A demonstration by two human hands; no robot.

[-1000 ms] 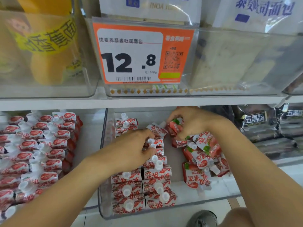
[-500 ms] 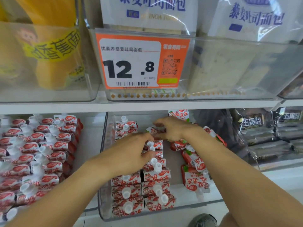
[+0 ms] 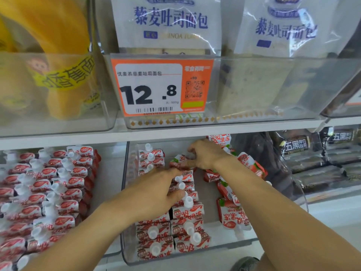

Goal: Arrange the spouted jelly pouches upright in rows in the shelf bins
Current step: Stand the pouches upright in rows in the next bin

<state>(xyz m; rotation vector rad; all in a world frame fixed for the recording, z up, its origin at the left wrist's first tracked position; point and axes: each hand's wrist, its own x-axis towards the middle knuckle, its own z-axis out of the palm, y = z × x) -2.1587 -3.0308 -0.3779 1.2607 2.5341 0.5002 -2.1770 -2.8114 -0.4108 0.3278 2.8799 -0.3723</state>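
Clear plastic shelf bin [image 3: 125, 192]: upright red-and-white spouted jelly pouches [image 3: 187, 214], rowed. Right hand [image 3: 205, 155] fingers pinch one pouch [image 3: 180, 160]. Left hand [image 3: 156, 190] fingers half-curled on row tops, gripping nothing discernible.

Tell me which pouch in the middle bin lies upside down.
The big front-right pouch: it lies flat, print inverted, spout toward the bin's front; the rows beside it stand spouts-up.

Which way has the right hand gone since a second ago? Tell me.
Yes. The right hand has moved leftward and deeper into the clear bin, from the loose pouches on the right toward the second row of upright pouches.
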